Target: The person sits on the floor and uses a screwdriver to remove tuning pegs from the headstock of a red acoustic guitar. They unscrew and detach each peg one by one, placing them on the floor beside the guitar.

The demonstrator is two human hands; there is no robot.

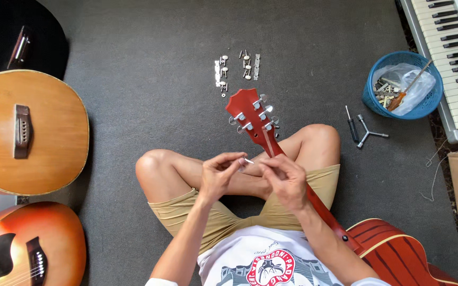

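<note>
1. Two hands meet over my crossed legs: my left hand (217, 175) pinches a small silvery part (247, 160) between thumb and fingertips, and my right hand (284, 180) is curled shut beside it, fingertips toward the same part; whether it grips anything I cannot tell.
2. The red guitar (398, 254) lies across my lap with its neck (271, 145) running toward 12 o'clock, so the headstock (247, 114) and its tuners sit just beyond my hands, within easy reach.
3. Loose tuner sets (237, 69) lie on the grey carpet (144, 79) at 12 o'clock, well past the headstock.
4. At 2 o'clock sit a screwdriver (352, 130), a three-armed wrench (369, 133) and a blue basket (398, 87) of bits beside a keyboard (446, 47).
5. Two more guitars (27, 132) lie at 9 o'clock, well apart.
6. Nothing blocks my hands.
</note>
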